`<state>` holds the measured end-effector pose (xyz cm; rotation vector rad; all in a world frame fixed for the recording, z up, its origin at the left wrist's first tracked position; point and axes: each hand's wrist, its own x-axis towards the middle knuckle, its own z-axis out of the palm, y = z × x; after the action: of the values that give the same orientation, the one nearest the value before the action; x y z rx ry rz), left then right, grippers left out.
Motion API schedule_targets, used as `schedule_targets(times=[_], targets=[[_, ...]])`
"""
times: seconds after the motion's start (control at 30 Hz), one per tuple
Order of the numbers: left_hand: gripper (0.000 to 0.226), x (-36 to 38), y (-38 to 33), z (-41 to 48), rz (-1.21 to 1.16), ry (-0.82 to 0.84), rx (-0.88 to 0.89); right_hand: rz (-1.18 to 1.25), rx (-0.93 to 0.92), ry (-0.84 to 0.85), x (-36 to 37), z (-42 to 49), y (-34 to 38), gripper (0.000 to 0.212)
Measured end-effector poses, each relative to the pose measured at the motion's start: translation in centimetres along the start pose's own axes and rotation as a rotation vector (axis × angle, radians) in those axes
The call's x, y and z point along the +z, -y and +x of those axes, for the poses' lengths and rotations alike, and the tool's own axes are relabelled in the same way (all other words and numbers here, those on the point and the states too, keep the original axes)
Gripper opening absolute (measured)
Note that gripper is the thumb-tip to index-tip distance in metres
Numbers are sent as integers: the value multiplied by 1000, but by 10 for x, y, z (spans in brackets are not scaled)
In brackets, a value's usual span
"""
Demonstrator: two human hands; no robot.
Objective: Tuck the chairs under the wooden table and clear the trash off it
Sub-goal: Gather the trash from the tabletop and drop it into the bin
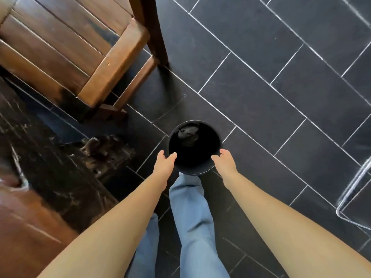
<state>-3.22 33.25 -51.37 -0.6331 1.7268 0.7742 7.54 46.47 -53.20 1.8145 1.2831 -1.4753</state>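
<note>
Vertically, mouth up, the bin (pixel 192 167) stands between left hand (pixel 165 160) and right hand (pixel 223 159).

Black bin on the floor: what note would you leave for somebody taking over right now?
Left hand: thumb and fingers sit either side of the rim of the black bin; whether it grips is unclear.
Right hand: the same on the opposite side of the rim.
Crumpled trash already lies inside the bin.
Wooden chair stands beside the wooden table with its seat fully showing, so it is not tucked.
Left to do: tuck that chair, and check the tabletop for trash, since only a blurred part shows.
</note>
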Motion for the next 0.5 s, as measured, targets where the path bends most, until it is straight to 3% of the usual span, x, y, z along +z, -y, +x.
schedule_targets(times=[0.27,0.5], targets=[[64,-53,-26,-96,8,19,311,-191,-357,99,25,-98,48,47],[57,-134,-10,-195,-47,-171,653,-442,-789,203,64,-219,88,44]])
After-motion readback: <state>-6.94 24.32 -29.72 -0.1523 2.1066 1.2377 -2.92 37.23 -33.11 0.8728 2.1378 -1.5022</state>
